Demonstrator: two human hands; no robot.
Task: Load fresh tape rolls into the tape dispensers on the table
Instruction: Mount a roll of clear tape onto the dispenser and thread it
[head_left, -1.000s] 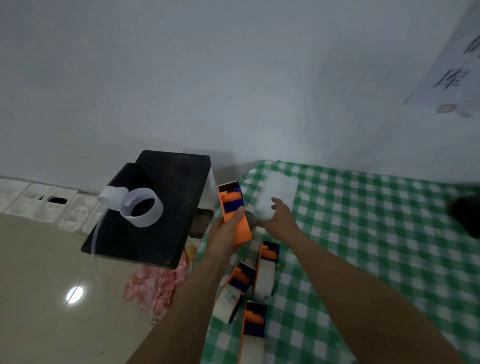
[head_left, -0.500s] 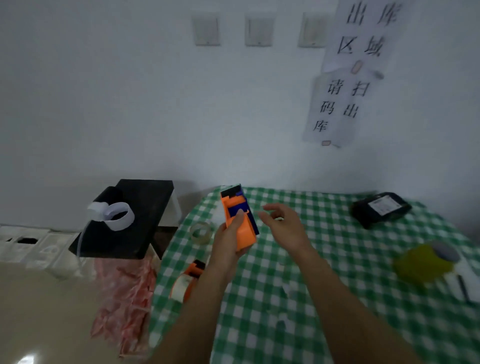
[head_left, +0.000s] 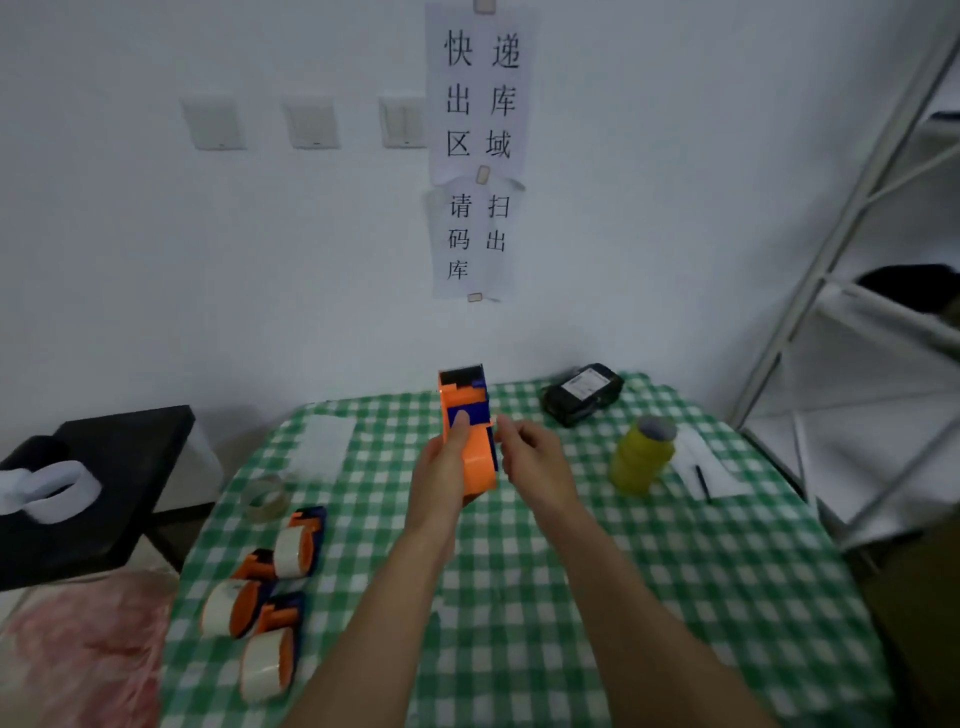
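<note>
Off the table's left edge, a white tape roll (head_left: 57, 491) sits on a black stool (head_left: 124, 457). On the green checked table (head_left: 675, 597), near its left side, a loose clear tape roll (head_left: 266, 498) lies flat on the cloth. Just in front of it lie three orange dispensers, each with a pale roll already seated: one nearest the loose roll (head_left: 296, 540), one further out towards the edge (head_left: 234, 605), and one closest to the person (head_left: 270, 660). I'd count those three as done.

Over the middle of the table, the left hand (head_left: 441, 473) grips a fourth dispenser (head_left: 470, 431) upright, fingers wrapped round its body and the thumb pressed on the blue part. From here I see no roll in it, though its far side is hidden. The right hand (head_left: 535, 457) hovers just beside it, fingers loosely bent and holding nothing I can make out.

So this one looks like the remaining job: it likely needs a roll fetched, probably the clear one to the left, seated and threaded.

Further right stand a black device (head_left: 582, 393) and a yellow bottle (head_left: 641, 454), neither part of the work.
</note>
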